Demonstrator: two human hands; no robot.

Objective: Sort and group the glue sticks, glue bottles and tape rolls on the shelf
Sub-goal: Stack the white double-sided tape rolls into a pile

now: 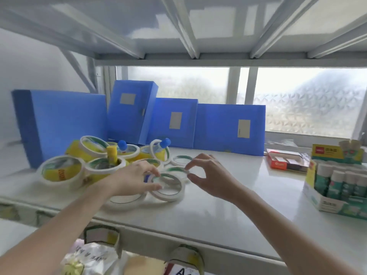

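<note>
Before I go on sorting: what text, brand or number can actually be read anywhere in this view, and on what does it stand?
"A": large black letter on the white card at the bottom edge, cut off.
Plastic bag below the shelf: dark capitals, too warped to read.
Glue stick display box: red logo and characters, too blurred.
Red box: white logo, unreadable.
Blue file boxes: grey labels, too small to read.
Yellow tape wrappers: red print, blurred.

A stationery stockroom or office; blue file boxes (228,128); boxed glue sticks (337,183) on white shelf (218,205).

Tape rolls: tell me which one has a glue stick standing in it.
The roll just right of the big front-left roll; a yellow glue stick stands upright inside its ring.
</note>
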